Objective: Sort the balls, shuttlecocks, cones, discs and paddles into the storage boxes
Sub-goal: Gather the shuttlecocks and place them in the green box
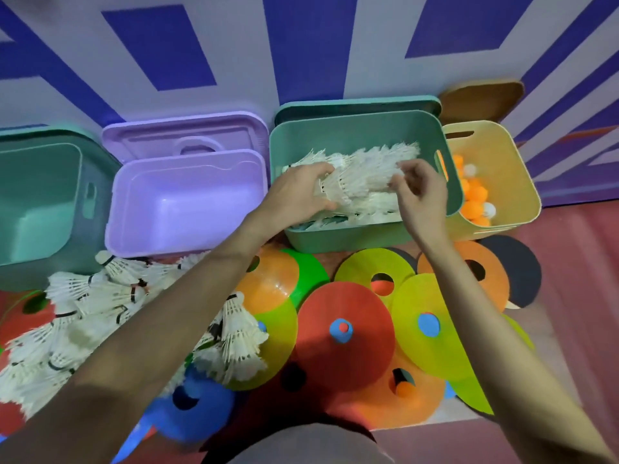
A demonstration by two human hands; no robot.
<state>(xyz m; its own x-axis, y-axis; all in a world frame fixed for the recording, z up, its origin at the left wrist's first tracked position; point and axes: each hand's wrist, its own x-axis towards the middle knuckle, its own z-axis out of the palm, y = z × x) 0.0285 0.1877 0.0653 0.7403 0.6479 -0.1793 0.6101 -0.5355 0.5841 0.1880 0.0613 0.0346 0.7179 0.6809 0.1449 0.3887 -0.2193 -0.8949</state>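
Observation:
My left hand (298,192) grips a bunch of white shuttlecocks (365,175) inside the green box (355,128). My right hand (418,189) hovers over the same box with loosely curled fingers touching the feathers, holding nothing that I can see. A loose pile of shuttlecocks (100,309) lies on the floor at the left, under my left forearm. Flat cones and discs in red (348,356), yellow (432,349), orange (415,400), green and blue (201,406) overlap on the floor in front of the boxes.
An empty purple box (187,242) with its lid behind stands left of the green box. A teal box (40,202) sits at far left. A yellow box (516,182) at right holds orange and white balls (475,202). The wall is close behind.

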